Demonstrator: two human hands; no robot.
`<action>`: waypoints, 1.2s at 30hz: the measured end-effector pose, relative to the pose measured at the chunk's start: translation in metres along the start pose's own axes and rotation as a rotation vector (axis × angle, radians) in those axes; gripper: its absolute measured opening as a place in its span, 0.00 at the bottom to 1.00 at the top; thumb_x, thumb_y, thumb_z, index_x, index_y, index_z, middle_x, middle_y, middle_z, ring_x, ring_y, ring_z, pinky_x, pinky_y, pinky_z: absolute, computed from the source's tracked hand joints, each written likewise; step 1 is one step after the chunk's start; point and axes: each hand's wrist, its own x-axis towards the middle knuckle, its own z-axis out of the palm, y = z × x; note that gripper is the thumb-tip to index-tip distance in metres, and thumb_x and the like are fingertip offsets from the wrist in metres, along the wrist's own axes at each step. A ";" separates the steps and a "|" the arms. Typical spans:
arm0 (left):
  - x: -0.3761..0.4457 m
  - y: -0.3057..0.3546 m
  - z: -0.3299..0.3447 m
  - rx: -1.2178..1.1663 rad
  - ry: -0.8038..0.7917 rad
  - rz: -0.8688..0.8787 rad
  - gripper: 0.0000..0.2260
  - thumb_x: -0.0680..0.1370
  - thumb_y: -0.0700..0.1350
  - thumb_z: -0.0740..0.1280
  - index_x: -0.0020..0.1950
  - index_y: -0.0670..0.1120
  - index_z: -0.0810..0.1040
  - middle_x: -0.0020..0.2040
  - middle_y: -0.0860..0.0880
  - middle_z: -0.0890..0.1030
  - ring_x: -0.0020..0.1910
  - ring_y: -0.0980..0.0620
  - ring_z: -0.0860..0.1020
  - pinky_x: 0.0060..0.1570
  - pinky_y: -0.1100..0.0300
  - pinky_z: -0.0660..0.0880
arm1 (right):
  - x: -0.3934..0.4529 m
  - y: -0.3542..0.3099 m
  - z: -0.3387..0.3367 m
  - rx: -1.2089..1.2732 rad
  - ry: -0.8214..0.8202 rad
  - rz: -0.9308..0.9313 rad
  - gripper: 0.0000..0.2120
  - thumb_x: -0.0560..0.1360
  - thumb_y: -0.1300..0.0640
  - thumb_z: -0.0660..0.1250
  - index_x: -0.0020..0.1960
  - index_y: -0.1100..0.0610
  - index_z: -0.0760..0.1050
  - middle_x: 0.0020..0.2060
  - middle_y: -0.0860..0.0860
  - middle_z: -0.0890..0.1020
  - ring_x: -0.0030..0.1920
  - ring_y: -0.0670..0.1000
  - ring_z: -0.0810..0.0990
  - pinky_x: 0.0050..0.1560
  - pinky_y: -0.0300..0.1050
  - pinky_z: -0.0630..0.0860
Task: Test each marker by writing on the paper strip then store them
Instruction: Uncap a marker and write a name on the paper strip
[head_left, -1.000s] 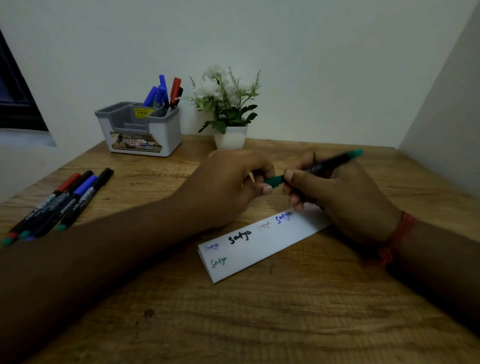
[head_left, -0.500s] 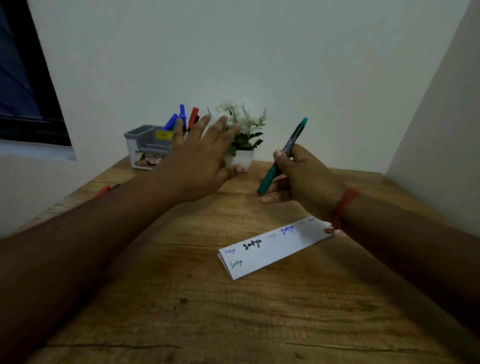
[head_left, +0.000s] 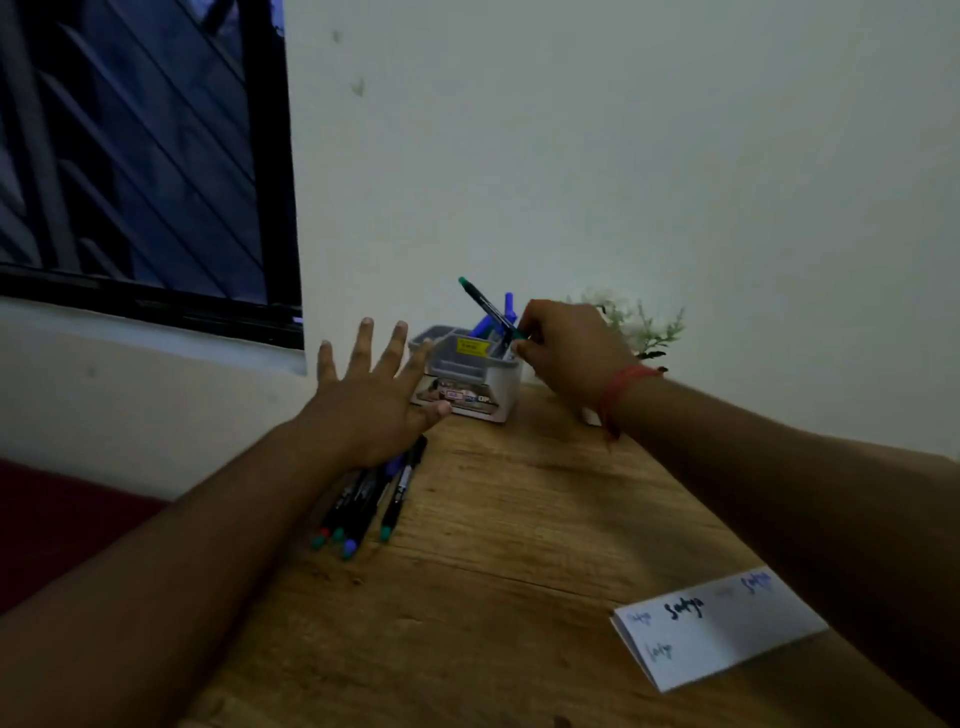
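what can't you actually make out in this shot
- Head view: the green marker's lower end is hidden behind the right hand and the organizer rim.
- The upper ends of the loose markers lie under the left hand.
- The flower pot is mostly hidden behind the right hand.
- The paper strip's far end is covered by the right forearm; the faint words are too blurred to read.

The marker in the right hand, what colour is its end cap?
Green, on the marker, head view.
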 end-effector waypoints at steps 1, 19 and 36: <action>0.000 0.000 0.000 0.001 0.003 0.006 0.38 0.71 0.73 0.37 0.77 0.57 0.33 0.77 0.52 0.31 0.74 0.45 0.28 0.70 0.33 0.35 | 0.013 -0.006 0.004 -0.062 0.001 -0.035 0.07 0.79 0.58 0.66 0.54 0.61 0.79 0.49 0.59 0.83 0.45 0.55 0.80 0.42 0.43 0.71; 0.005 -0.006 0.001 -0.009 -0.059 0.042 0.35 0.76 0.71 0.43 0.75 0.58 0.30 0.77 0.50 0.31 0.74 0.43 0.27 0.69 0.31 0.37 | 0.094 -0.036 0.003 -0.687 -0.094 -0.226 0.18 0.73 0.70 0.65 0.30 0.58 0.61 0.30 0.54 0.67 0.40 0.59 0.76 0.46 0.53 0.81; 0.006 -0.011 -0.003 -0.051 -0.098 0.020 0.36 0.76 0.71 0.43 0.77 0.57 0.34 0.77 0.51 0.31 0.74 0.43 0.28 0.69 0.31 0.36 | 0.114 -0.024 0.029 -0.514 -0.089 -0.183 0.13 0.75 0.70 0.65 0.58 0.64 0.79 0.55 0.61 0.80 0.54 0.59 0.80 0.55 0.50 0.79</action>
